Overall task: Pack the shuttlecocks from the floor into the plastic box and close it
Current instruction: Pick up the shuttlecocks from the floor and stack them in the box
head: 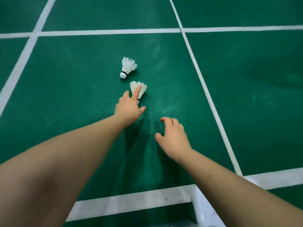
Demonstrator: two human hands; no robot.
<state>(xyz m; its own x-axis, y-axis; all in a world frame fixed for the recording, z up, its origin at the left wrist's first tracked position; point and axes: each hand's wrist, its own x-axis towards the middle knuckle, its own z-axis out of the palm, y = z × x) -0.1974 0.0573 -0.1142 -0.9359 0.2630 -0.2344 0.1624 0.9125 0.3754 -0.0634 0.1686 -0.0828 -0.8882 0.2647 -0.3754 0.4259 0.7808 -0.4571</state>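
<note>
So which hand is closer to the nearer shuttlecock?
Left. The left hand lays a finger over the nearer shuttlecock; the right hand is apart, short of it and to its right.

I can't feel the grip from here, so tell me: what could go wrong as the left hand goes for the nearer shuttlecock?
1. The left hand has a finger on the feathers of the near shuttlecock, not its cork; pressing may bend them or roll it away.
2. The far shuttlecock lies just beyond; an overreach might knock it.
3. The plastic box shows only as a corner under the right forearm, which may bump it.
</note>
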